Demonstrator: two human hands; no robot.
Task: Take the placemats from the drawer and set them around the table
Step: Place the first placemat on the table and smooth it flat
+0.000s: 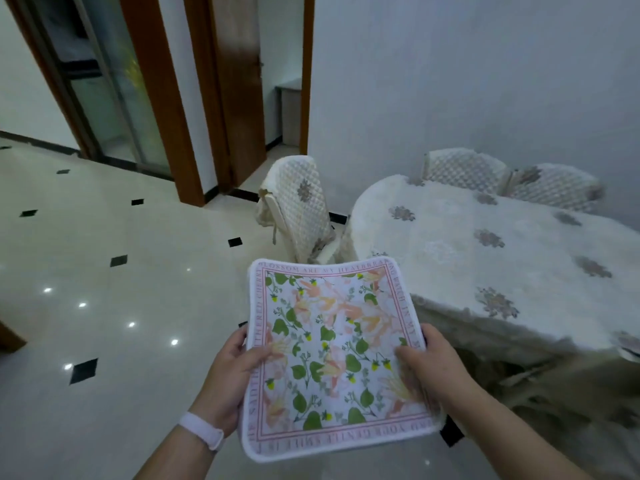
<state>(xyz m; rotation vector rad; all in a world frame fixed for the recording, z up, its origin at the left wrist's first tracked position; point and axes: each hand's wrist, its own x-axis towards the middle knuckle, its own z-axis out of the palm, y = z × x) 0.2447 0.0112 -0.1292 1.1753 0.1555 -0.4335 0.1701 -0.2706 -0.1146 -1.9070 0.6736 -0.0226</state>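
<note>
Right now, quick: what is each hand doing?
Left hand: holding the left edge of the floral placemat, thumb on top.
Right hand: holding the placemat's right edge, thumb on top.

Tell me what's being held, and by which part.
The floral placemat: left hand grips its left edge, right hand its right edge, thumbs on top.

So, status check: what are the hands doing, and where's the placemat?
Hands: left hand and right hand grip the floral placemat by its side edges. Held in air, not yet on the table. One covered chair beside it.
</note>
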